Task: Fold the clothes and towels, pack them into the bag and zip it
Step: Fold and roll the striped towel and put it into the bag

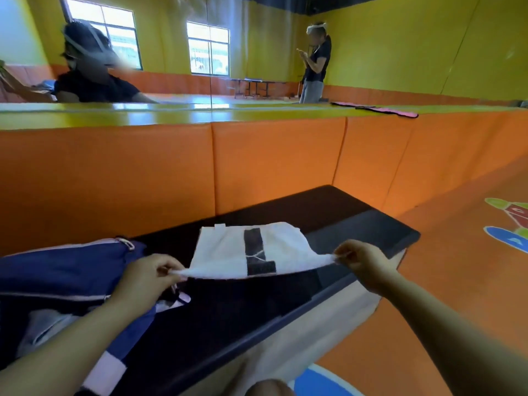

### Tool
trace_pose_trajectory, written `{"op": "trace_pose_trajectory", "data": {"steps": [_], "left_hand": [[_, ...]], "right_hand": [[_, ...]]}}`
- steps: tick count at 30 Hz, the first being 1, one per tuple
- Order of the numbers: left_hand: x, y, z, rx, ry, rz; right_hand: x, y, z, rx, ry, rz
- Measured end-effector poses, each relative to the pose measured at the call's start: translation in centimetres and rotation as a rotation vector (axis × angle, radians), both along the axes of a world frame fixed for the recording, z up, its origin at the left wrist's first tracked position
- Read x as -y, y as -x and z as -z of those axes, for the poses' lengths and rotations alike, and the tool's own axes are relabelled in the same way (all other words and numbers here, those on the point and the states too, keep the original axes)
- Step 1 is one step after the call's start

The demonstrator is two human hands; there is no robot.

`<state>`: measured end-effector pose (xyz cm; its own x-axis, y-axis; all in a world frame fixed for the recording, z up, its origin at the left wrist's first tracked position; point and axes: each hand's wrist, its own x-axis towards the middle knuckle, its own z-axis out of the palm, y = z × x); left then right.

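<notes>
A white towel (228, 250) with a black L-shaped patch is stretched out above the dark table (357, 224). My left hand (148, 278) pinches its near left corner. My right hand (363, 264) pinches its near right corner. The towel's far edge lies on the tabletop and its near edge is lifted and pulled taut between my hands. A navy blue bag (63, 272) with pink trim lies on the table's left part, its zip open, with pale cloth showing inside.
An orange padded wall (257, 161) runs right behind the table, with a mirror above it. A person (315, 64) stands far off at the back. A pink and black strip (388, 110) lies on the yellow ledge. Orange floor spreads to the right.
</notes>
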<state>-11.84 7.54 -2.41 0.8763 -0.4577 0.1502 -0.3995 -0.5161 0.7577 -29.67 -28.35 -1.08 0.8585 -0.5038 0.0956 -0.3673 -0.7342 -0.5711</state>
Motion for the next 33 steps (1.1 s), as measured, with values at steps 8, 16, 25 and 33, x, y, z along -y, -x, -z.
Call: {"op": "trace_pose_trajectory", "data": {"steps": [8, 16, 25, 33], "left_hand": [[-0.4, 2.4, 2.3, 0.026, -0.037, 0.099], [-1.4, 2.6, 2.9, -0.073, 0.111, 0.117], [3.8, -1.4, 2.5, -0.121, 0.215, -0.046], [9.8, -9.1, 5.2, -0.086, 0.026, -0.171]], "right_hand": [[-2.4, 3.6, 3.4, 0.015, -0.054, 0.052], [-2.7, 5.5, 3.7, 0.104, -0.138, 0.012], [-0.4, -0.6, 3.9, 0.148, -0.163, 0.153], [3.3, -7.8, 5.7, 0.072, -0.232, 0.234]]}}
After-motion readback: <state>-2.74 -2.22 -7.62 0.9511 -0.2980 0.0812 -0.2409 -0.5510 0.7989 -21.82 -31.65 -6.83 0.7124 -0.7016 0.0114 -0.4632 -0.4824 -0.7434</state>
